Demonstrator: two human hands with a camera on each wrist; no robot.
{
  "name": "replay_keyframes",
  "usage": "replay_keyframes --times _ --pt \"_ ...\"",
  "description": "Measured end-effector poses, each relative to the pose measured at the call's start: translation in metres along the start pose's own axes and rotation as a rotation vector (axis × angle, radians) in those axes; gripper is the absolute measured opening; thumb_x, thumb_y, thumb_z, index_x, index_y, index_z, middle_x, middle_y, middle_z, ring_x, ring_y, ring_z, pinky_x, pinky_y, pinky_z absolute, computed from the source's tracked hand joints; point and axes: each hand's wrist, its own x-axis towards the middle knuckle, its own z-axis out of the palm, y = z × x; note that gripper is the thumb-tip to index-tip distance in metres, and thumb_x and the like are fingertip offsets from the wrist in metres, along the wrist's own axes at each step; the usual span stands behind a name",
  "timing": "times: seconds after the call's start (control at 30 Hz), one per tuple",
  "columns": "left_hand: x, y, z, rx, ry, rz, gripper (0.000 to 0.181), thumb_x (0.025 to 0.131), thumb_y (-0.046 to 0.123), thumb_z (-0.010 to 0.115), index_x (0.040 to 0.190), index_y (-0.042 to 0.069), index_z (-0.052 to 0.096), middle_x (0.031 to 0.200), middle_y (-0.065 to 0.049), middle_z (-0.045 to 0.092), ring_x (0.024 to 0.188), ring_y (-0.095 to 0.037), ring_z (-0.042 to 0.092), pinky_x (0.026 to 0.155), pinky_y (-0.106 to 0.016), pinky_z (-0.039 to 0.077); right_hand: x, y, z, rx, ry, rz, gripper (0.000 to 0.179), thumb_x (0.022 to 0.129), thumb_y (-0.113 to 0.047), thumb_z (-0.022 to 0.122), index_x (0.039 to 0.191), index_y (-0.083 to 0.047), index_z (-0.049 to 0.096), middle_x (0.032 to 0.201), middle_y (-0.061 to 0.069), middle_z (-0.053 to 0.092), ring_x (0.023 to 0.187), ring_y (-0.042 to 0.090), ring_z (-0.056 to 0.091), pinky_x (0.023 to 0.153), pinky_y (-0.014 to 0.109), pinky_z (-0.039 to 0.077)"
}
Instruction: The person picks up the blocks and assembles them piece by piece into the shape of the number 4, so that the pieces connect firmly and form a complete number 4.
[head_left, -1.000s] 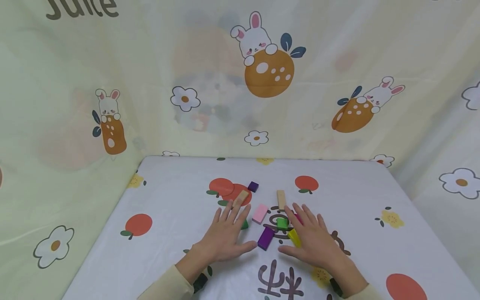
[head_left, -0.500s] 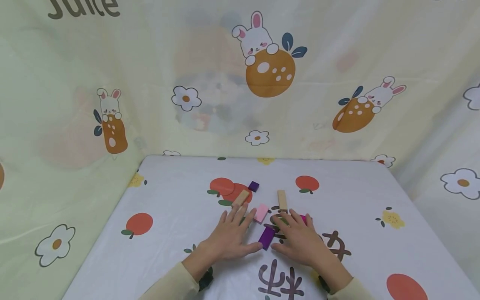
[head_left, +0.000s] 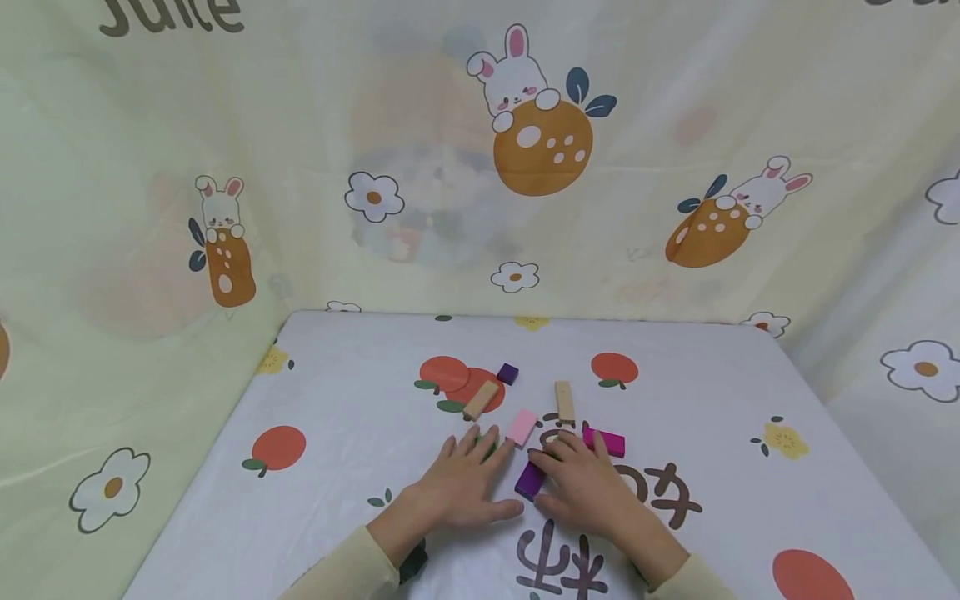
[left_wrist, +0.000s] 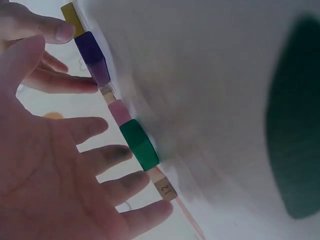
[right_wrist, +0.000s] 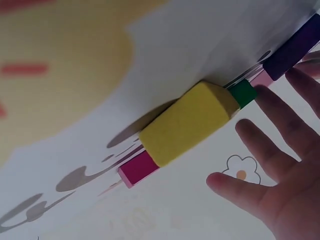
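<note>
My left hand (head_left: 459, 492) spreads its fingers low over the table, fingertips around a green block (left_wrist: 139, 145) that they partly cover in the head view. My right hand (head_left: 588, 490) hovers at a purple block (head_left: 530, 481), with fingertips at its far end and thumb by its near end. Straight, separated fingers show in the right wrist view. Under the right hand, hidden from the head camera, lie a yellow block (right_wrist: 187, 125) and a smaller green block (right_wrist: 243, 94). A pink block (head_left: 522, 427) lies between the hands, and a magenta block (head_left: 604, 443) beyond the right fingers.
Two plain wooden blocks, one on the left (head_left: 481, 400) and one on the right (head_left: 565, 402), lie farther back beside a small dark purple block (head_left: 507, 374). A dark green thing (head_left: 412, 562) shows beside the left sleeve. A printed white cloth (head_left: 337, 392) covers the table.
My right hand has moved left from the magenta and yellow blocks to the purple one, uncovering the magenta block. My left hand has shifted slightly right and nearer me, uncovering the left wooden block.
</note>
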Motion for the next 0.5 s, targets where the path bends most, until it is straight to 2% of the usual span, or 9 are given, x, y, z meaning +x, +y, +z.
replay_keyframes --times 0.2,0.5 --pt "-0.0006 0.001 0.0004 0.01 -0.018 -0.008 0.091 0.091 0.078 0.05 0.164 0.027 0.029 0.173 -0.005 0.024 0.16 -0.034 0.021 0.124 -0.061 0.026 0.0027 -0.0047 0.0001 -0.015 -0.009 0.005 0.061 0.084 -0.044 0.083 0.137 -0.021 0.067 0.133 0.005 0.068 0.139 0.034 0.05 0.117 0.076 0.022" --pt "-0.0032 0.0031 -0.0019 0.016 -0.023 0.012 0.091 0.092 0.078 0.05 0.164 0.027 0.03 0.173 -0.005 0.024 0.159 -0.035 0.021 0.124 -0.061 0.027 0.0063 -0.0094 0.0034 -0.05 0.013 -0.043 0.057 0.084 -0.046 0.083 0.133 -0.02 0.07 0.123 0.004 0.07 0.131 0.032 0.055 0.116 0.078 0.021"
